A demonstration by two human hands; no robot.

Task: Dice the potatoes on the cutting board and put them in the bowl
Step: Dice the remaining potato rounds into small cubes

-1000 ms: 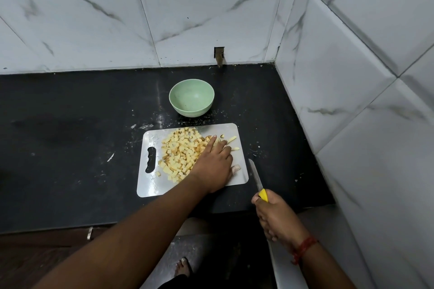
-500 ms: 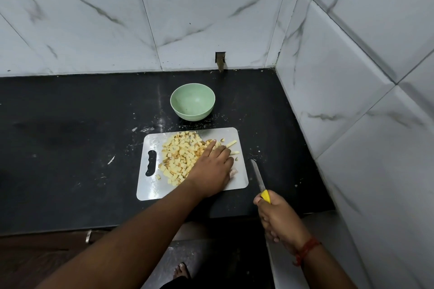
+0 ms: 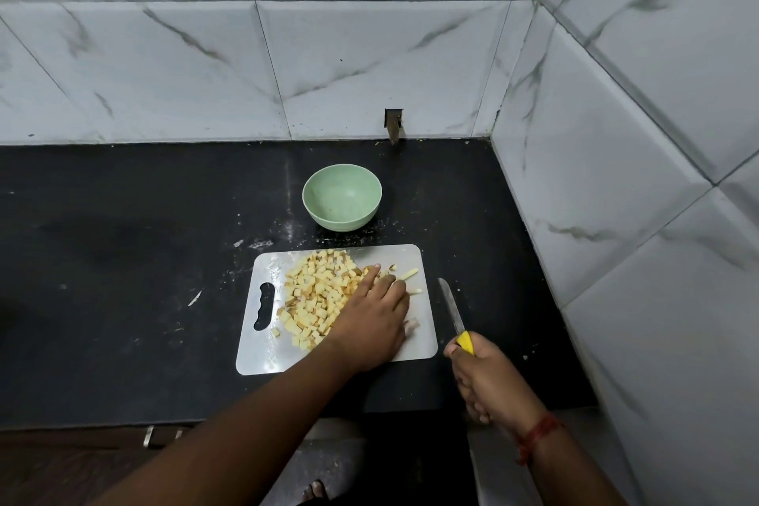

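Fingers (image 3: pixel 371 273) of left hand (image 3: pixel 369 320) laid straight, close together, against heap of diced potatoes (image 3: pixel 318 296) on cutting board (image 3: pixel 263 357); right hand (image 3: pixel 486 378) curled round yellow-handled knife (image 3: pixel 456 318), blade over dark surface (image 3: pixel 123 259) beside board. Dicing judged nearly done, a few uncut strips (image 3: pixel 410 273) at board's right edge. Next: chop those or gather heap toward green bowl (image 3: pixel 342 196), apparently empty, just behind board. Hidden under palm: whatever lies there, likely more potato

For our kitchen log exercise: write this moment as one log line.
left hand: flat on diced potato, cutting board | right hand: grips knife off board | bowl: empty
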